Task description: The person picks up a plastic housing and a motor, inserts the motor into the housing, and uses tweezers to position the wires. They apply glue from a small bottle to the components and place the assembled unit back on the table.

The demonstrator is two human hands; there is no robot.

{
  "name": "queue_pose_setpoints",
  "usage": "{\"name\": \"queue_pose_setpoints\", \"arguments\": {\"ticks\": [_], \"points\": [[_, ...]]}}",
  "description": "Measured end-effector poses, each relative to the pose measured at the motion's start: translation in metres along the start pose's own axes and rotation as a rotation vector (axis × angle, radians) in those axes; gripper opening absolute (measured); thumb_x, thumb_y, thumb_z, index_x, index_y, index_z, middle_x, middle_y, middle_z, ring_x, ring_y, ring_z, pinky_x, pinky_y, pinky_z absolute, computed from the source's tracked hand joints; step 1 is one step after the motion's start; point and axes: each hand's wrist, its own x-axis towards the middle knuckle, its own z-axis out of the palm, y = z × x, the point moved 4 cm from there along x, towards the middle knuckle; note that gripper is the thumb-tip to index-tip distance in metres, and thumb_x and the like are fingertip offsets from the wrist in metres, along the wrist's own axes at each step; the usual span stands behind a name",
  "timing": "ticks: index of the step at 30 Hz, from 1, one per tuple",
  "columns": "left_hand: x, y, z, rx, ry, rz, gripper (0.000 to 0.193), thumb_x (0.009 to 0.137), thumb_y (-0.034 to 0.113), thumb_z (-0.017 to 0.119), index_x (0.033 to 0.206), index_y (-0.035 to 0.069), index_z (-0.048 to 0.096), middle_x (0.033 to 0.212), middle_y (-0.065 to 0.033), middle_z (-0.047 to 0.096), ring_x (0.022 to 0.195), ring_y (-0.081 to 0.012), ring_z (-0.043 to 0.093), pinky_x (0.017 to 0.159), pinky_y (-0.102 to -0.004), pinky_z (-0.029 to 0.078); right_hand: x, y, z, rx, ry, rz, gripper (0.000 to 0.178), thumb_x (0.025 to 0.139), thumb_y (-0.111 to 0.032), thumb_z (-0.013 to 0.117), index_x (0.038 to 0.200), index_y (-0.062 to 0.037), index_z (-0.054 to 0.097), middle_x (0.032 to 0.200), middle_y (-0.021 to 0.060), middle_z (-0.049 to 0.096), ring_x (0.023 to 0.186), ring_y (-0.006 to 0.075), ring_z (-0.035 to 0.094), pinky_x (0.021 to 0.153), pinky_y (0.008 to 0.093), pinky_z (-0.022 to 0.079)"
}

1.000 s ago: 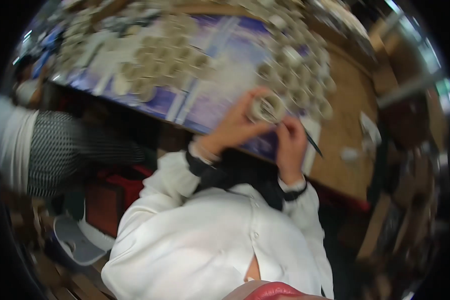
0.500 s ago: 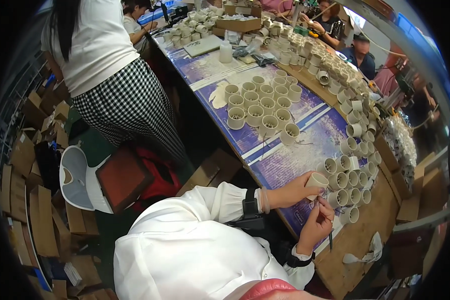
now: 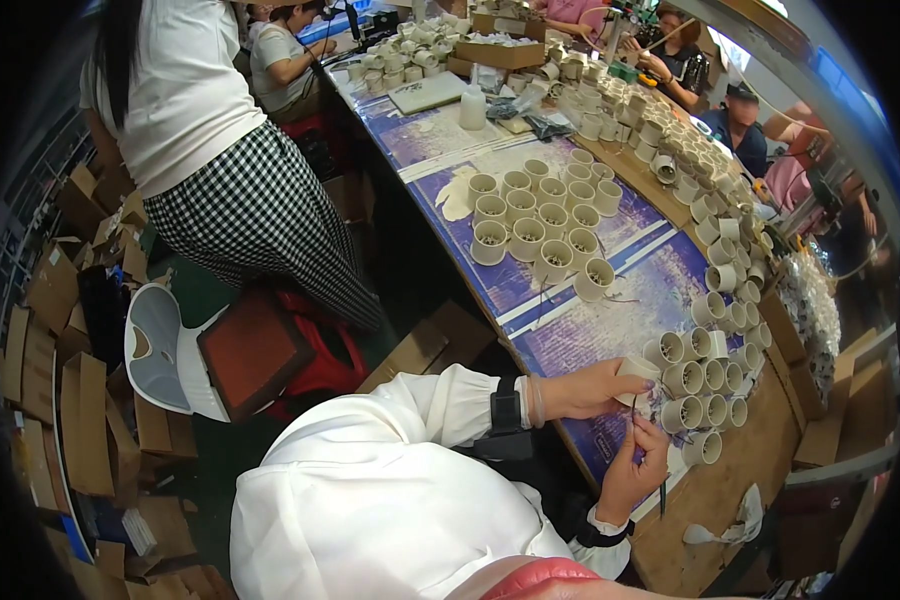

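My left hand (image 3: 595, 390) is closed round a cream cylindrical cup (image 3: 636, 376) at the table's near edge, its thumb across the cup's side. Just below the cup, my right hand (image 3: 634, 466) is pinched on a thin dark strand (image 3: 632, 408), which runs up toward the cup. Whether it is a wire, and where it ends, is too small to tell. A slim dark stick-like tool (image 3: 663, 497) pokes out beneath the right hand; how it is held is hidden. Right beside the hands stand several matching cups (image 3: 684, 378) in rows, with small pieces inside.
Another group of filled cups (image 3: 553, 262) stands mid-table, thin dark strands trailing from some. Many more cups (image 3: 675, 135) are heaped along the far side. A white bottle (image 3: 472, 107) and a crumpled white cloth (image 3: 740, 520) lie about. A person in checked trousers (image 3: 255, 205) stands left.
My right hand has drawn slightly down from the cup, and the thin strand shows between them. My left hand keeps its hold on the cup. The whole view has shifted a little.
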Motion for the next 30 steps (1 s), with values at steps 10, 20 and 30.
{"name": "queue_pose_setpoints", "arguments": {"ticks": [10, 20, 30], "points": [[-0.008, 0.0, 0.001, 0.193, -0.088, 0.081, 0.046, 0.082, 0.006, 0.069, 0.124, 0.004, 0.05, 0.112, -0.0034, 0.059, 0.101, -0.0132, 0.057, 0.088, -0.0288, 0.048, -0.011, -0.007, -0.008, -0.097, -0.014, -0.118, 0.011, 0.081, 0.008, 0.066, 0.084, 0.0003, 0.058, 0.092, 0.0144, 0.066, 0.082, 0.0292, 0.063, 0.075, 0.035, 0.049], [-0.019, 0.024, -0.007, 1.258, 0.125, 0.531, 0.054, 0.064, 0.018, 0.075, 0.112, 0.004, 0.057, 0.104, -0.0156, 0.057, 0.1, -0.0272, 0.057, 0.09, -0.0366, 0.045, -0.009, 0.01, -0.047, -0.229, -0.159, 0.083, 0.02, 0.086, -0.005, 0.065, 0.106, -0.0005, 0.062, 0.103, 0.0142, 0.066, 0.097, 0.0247, 0.063, 0.089, 0.033, 0.047], [-0.019, 0.011, -0.019, 1.173, 0.117, 0.342, 0.052, 0.07, 0.011, 0.077, 0.115, 0.006, 0.053, 0.101, -0.0068, 0.064, 0.094, -0.0153, 0.062, 0.082, -0.0299, 0.049, -0.019, 0.042, -0.092, -0.743, -0.218, 0.335, 0.016, 0.087, -0.008, 0.064, 0.102, -0.0039, 0.066, 0.09, 0.0118, 0.067, 0.084, 0.0269, 0.065, 0.075, 0.0357, 0.05]]}}
